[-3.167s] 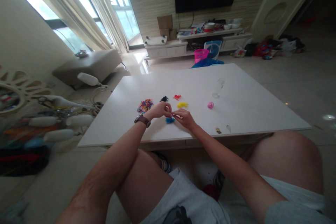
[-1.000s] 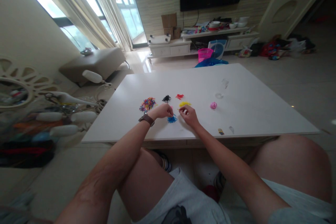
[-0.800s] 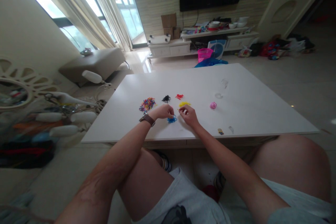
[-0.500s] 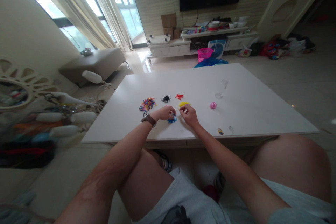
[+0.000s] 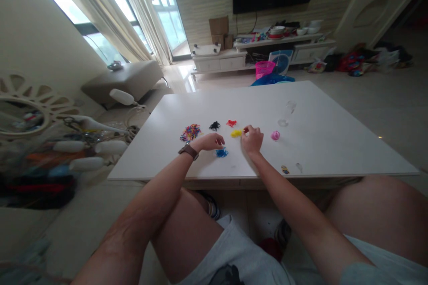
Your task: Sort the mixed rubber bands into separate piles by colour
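My left hand (image 5: 210, 141), with a brown watch at the wrist, rests on the white table (image 5: 321, 142) with fingers curled over something small I cannot make out, just above a blue pile of tiny bands (image 5: 221, 153). My right hand (image 5: 252, 139) sits closed beside a yellow pile (image 5: 236, 133), its fingertips pinched near the table top. Farther back lie a black pile (image 5: 214, 125), a red pile (image 5: 231, 123) and a mixed-colour pile (image 5: 190, 132). A pink pile (image 5: 275, 135) lies to the right of my right hand.
Clear plastic bits (image 5: 286, 113) lie at the table's far middle; two small pieces (image 5: 285, 169) lie near its front edge. A cluttered rack (image 5: 67, 142) stands left of the table. A pink basket (image 5: 264, 69) and a TV cabinet (image 5: 257, 51) stand beyond. My bare knees are under the front edge.
My hands have parted. The right hand moved right and away from me, from the blue pile to beside the yellow pile. The left hand stayed near the blue pile.
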`<state>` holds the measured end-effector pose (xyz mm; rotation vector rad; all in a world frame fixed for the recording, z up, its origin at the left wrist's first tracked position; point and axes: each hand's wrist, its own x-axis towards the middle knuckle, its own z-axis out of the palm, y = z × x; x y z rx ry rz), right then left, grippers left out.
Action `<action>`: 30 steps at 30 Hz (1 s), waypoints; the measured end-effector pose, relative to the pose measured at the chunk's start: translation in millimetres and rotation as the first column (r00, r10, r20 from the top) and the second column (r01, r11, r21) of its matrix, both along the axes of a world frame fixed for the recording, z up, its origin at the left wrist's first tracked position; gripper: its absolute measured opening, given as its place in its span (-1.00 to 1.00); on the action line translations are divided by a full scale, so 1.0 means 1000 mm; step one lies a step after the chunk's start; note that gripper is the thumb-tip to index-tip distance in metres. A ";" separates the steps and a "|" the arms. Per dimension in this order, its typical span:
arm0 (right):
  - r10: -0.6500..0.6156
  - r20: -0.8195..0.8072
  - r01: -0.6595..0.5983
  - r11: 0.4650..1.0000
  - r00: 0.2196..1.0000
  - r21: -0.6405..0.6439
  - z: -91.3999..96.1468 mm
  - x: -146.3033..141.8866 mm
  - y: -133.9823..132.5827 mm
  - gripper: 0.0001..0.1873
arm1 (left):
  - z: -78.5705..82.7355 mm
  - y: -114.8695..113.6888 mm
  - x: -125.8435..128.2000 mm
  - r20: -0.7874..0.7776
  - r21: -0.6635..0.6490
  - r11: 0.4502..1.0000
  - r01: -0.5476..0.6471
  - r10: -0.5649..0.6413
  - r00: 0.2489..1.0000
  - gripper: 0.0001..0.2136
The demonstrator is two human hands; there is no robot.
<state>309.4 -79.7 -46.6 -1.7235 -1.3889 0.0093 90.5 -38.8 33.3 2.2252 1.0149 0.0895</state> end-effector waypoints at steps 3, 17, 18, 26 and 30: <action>0.004 0.019 -0.003 0.999 1.000 -0.033 -0.002 0.008 0.007 -0.92 | 0.014 0.012 -0.022 0.080 -0.013 0.990 -0.138 0.138 0.987 -0.78; 0.049 0.038 -0.045 0.994 0.998 -0.104 -0.004 0.011 0.004 -0.90 | 0.012 0.024 -0.113 0.213 -0.168 0.484 -0.859 0.868 0.448 -0.84; 0.048 0.025 -0.045 0.995 0.999 -0.090 -0.005 0.011 0.003 -0.91 | 0.010 0.023 -0.115 0.198 -0.168 0.485 -0.858 0.869 0.453 -0.84; 0.023 -0.096 -0.019 0.999 0.995 0.036 -0.013 0.015 0.005 -0.92 | -0.008 0.029 -0.127 0.151 -0.197 0.662 -0.723 0.749 0.645 -0.75; 0.025 -0.106 -0.020 0.999 0.994 0.048 -0.014 0.017 0.006 -0.92 | -0.016 0.034 -0.124 0.150 -0.207 0.721 -0.661 0.691 0.707 -0.74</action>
